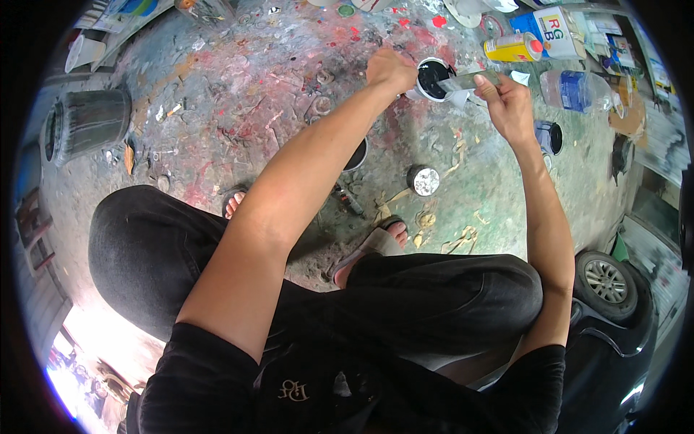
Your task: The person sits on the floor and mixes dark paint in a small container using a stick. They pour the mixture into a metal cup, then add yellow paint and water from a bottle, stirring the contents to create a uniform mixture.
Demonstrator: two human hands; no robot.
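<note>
The right hand [508, 108] pinches a flat scraper [466, 82] between thumb and fingers, and the blade slants leftward from that hand to the open mouth of a pale cup [415, 92] with black paint [435, 70] in it. The cup sits between the two hands, just to the right of the left hand [392, 71], which is curled rather than spread, its knuckles up and its fingers beside the cup's left side; the fingertips are hidden, so I cannot tell whether they are gripping the rim. Beyond the right hand and further right lies a yellow can [506, 48] with a red cap, close to a white and blue box [560, 35]. A clear plastic bottle [575, 92] with a blue label lies just to the right of the right hand, and a small tub [543, 133], dark inside, is near that wrist. Between the forearms, closer to the body than either hand, a round tin [424, 180] with a white-smeared top stands on the stained floor [477, 173]. Another dark container [358, 156] is partly hidden behind the left forearm, with a black tool [350, 200] lying nearer the feet. Well to the left of the left hand, a grey bucket [94, 123] lies tipped on its side
</note>
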